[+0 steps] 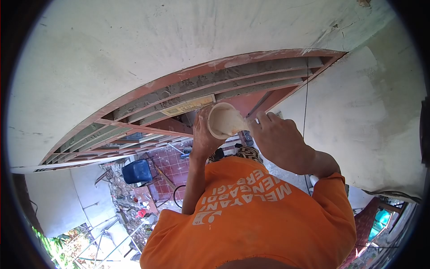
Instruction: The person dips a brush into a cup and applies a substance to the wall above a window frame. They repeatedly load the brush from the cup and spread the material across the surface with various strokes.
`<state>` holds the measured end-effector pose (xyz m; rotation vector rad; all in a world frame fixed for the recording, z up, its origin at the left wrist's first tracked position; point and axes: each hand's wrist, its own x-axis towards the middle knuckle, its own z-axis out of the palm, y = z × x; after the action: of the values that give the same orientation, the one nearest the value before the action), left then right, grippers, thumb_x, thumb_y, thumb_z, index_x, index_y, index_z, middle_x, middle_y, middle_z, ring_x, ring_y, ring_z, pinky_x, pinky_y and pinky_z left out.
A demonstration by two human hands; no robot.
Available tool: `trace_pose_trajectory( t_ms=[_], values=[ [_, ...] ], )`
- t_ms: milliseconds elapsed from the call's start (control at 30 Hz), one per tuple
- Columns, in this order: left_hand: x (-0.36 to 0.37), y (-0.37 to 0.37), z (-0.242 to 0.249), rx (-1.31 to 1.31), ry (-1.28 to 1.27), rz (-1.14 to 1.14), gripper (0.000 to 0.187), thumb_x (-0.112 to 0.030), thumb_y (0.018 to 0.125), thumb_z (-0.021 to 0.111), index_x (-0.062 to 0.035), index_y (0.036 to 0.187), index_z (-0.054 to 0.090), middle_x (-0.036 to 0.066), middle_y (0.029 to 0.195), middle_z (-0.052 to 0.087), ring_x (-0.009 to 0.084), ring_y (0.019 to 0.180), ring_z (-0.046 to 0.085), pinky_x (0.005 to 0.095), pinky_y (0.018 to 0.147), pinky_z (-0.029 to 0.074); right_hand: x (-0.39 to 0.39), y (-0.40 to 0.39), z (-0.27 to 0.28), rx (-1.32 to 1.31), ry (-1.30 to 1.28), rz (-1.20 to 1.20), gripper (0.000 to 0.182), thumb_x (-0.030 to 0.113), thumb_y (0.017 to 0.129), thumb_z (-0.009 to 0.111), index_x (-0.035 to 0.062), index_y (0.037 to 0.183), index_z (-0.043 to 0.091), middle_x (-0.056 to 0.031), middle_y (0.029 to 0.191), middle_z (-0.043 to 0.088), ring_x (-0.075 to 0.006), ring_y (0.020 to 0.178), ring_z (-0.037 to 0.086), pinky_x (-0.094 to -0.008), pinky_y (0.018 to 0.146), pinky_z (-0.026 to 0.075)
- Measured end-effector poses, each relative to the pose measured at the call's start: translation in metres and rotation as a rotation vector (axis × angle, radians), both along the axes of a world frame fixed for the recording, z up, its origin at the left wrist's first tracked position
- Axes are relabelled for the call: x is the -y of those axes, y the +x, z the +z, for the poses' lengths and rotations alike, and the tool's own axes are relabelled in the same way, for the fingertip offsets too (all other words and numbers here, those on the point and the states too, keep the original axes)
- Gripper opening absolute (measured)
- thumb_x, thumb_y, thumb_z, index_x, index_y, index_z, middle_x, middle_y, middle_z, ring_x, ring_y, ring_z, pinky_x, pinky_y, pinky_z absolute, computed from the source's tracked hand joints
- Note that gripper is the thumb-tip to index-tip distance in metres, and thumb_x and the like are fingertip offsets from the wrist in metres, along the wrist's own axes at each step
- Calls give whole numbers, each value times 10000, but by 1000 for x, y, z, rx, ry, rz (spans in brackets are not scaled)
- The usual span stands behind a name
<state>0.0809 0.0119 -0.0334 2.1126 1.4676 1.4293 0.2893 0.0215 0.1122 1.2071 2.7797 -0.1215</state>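
My left hand (202, 136) grips a small round cup (222, 120) filled with pale paste and holds it up in front of a red-brown louvred vent frame (188, 96). My right hand (280, 141) is curled at the cup's right rim, with its fingertips touching the paste side. What those fingers hold is hidden. My orange shirt (260, 224) with white lettering fills the lower part of the view.
White plastered wall (112, 49) surrounds the vent above and to the right. Far below on the left lie red floor tiles (172, 166), a blue chair (137, 171), scattered debris and metal scaffold bars (112, 246). A thin cable (306, 103) hangs down the right wall.
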Motion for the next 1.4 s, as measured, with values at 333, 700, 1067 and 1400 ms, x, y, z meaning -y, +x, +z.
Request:
trace_pose_trajectory(
  t_ms=[333,700,1067,1400],
  values=[
    [-1,-3,-7,90,-69,4,929,-143,608,944,-20,1367,423,186,1284,560,366,1148,601,467,958,510,-6,27,13,-141,51,-4,245,177,903,648,16,1086,622,-78,915,614,-196,843,686,-341,607,583],
    [2,5,-5,127,-69,21,977,-144,628,946,-17,1396,355,190,1317,511,333,1193,551,449,1005,471,-15,31,-18,-420,34,-85,311,337,889,722,64,1038,701,-52,771,648,-214,648,658,-367,561,504],
    [-8,3,4,153,-62,-26,1024,-167,659,935,-4,1425,275,212,1332,509,346,1206,553,459,1027,454,-5,19,-32,-681,18,-201,285,248,871,749,22,1041,710,-103,795,686,-246,619,655,-363,565,499],
    [-20,1,12,151,-66,-18,1034,-232,651,947,14,1415,294,217,1318,521,347,1200,572,461,1007,468,4,9,-48,-879,70,-323,301,222,869,760,-8,1058,721,-118,762,679,-232,598,660,-345,546,504]
  ],
)
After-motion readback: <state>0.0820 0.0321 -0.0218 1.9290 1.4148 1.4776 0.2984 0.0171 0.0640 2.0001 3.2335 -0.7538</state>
